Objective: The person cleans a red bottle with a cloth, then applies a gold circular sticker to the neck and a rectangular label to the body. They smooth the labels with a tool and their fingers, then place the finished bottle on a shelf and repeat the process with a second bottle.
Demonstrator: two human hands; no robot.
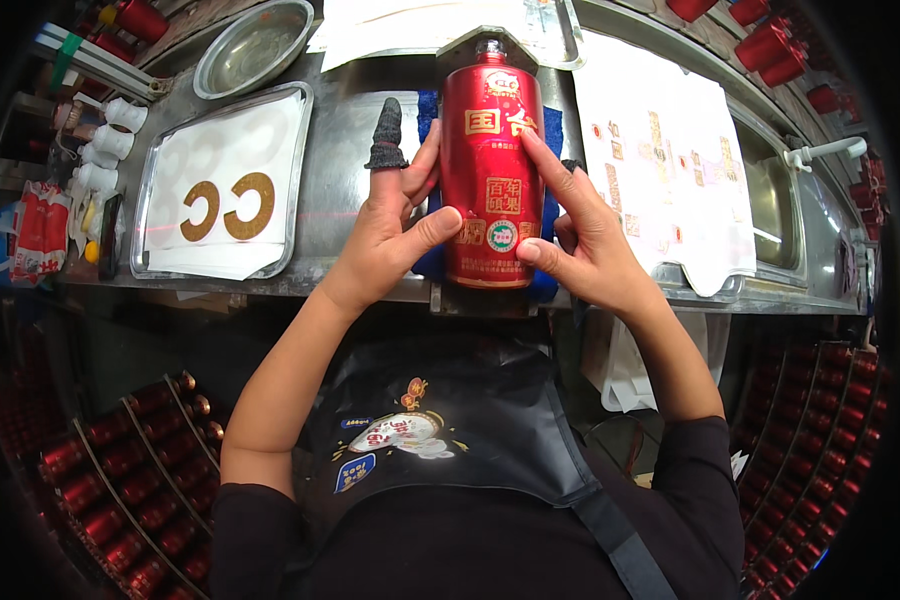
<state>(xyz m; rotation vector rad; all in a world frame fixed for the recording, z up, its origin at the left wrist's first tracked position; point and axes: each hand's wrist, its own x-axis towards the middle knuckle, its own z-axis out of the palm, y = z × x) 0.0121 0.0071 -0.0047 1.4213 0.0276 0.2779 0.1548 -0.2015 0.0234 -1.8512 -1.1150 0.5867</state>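
Observation:
A glossy red bottle (492, 160) with gold characters and small gold and green labels lies on a blue cloth (428, 110) at the bench's middle, its neck pointing away from me. My left hand (385, 225) grips its left side, thumb over the lower front. A dark knitted finger cover (388, 135) stands up on one left finger, off the bottle. From the right, my right hand (595, 240) holds the bottle with its index finger along the upper side and its thumb by the lower label. Its other fingers are partly hidden, with a bit of dark cover showing.
At left, a clear tray (300, 190) holds white sheets and two gold C-shaped pieces (249, 197). A metal bowl (206, 80) stands behind it. On the right lies a white sheet with gold labels (705, 170), beside a sink (785, 235). Racks of red bottles (120, 480) flank me.

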